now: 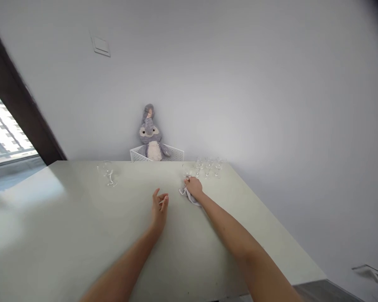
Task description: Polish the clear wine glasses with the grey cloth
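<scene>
My right hand (194,187) is closed near the far right of the table, its fingers around the lower part of a clear stemmed glass (187,170). A whitish cloth (192,199) is bunched under the same palm and spreads onto the tabletop. How the fingers share glass and cloth is partly hidden. Just behind and to the right stand several more clear stemmed glasses (208,164) in a close group. My left hand (159,205) hovers over the table to the left of the cloth, fingers apart and curved, holding nothing.
The pale table (82,235) reaches toward a plain wall. Another stemmed glass (109,173) stands at its far left. Beyond the back edge, a grey plush toy (149,134) sits in a white perforated basket (176,155). A dark-framed window (6,126) is at left.
</scene>
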The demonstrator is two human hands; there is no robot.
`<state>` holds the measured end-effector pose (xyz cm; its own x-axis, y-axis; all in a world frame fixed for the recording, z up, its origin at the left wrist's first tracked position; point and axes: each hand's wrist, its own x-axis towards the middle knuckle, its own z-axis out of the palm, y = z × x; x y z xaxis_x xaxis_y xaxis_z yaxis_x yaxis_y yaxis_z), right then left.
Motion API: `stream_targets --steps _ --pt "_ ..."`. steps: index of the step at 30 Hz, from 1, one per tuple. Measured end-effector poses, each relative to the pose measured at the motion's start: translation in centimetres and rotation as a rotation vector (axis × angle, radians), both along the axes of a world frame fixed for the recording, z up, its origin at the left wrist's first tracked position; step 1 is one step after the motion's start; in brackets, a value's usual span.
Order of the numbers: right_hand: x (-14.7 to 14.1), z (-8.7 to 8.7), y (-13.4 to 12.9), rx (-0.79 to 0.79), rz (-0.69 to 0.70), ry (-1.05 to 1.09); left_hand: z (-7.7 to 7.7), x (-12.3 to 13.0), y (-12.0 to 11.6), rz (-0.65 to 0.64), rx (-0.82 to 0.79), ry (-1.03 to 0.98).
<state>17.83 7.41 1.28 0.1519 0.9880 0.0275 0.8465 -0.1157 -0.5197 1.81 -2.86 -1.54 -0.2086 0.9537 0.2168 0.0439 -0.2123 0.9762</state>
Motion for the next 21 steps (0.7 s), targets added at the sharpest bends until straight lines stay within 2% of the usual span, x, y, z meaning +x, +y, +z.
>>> stream_targets --steps 4,9,15,21 --pt "0.3 -0.2 3.4 -0.032 -0.084 0.008 -0.3 -0.1 0.6 -0.004 -0.062 -0.048" --pt "0.4 -0.4 5.7 -0.061 -0.155 0.021 -0.5 -0.2 0.7 -0.004 -0.072 -0.028" --pt "0.9 -0.7 6.2 -0.071 -0.167 0.031 -0.5 -0.1 0.8 0.013 -0.088 -0.051" --pt "1.8 -0.5 6.2 -0.14 -0.102 0.046 -1.0 -0.1 1.2 0.028 -0.088 -0.04"
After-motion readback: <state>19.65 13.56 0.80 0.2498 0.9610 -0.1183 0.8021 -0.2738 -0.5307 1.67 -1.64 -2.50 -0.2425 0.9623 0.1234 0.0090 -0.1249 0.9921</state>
